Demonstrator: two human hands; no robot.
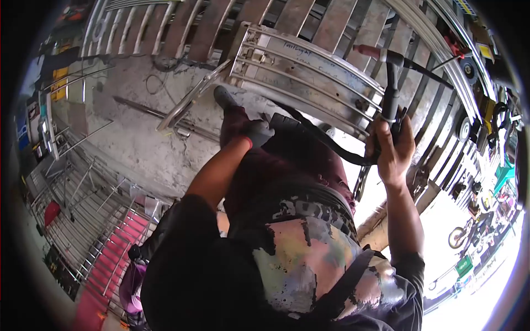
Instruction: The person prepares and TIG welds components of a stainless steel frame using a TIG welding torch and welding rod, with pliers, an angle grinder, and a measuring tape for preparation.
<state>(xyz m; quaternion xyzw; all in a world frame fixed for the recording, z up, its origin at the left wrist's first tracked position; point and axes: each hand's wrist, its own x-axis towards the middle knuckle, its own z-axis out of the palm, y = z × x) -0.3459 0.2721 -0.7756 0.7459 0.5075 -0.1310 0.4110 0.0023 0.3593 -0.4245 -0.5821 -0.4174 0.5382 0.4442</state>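
My left hand (256, 133), in a grey glove with a red cuff, is closed at the edge of a black, shield-like object (286, 124) over my lap. On the right, my bare right hand (393, 144) is wrapped round the black handle of a welding torch (391, 94). The torch's reddish nozzle (367, 51) points left, above a rack of parallel metal bars (309, 71). A thick black cable (331, 144) runs from the handle across my lap. Behind the bars lies a grey plate with handwriting (298, 54).
Slatted metal (337, 22) lies beneath and beyond the rack. Long tubes (436, 41) run along the upper right. Bent tubing (193, 99) and a bar (138, 106) are on the concrete floor at left. Wire racks (77, 204) stand lower left, with motorcycles (464, 234) far right.
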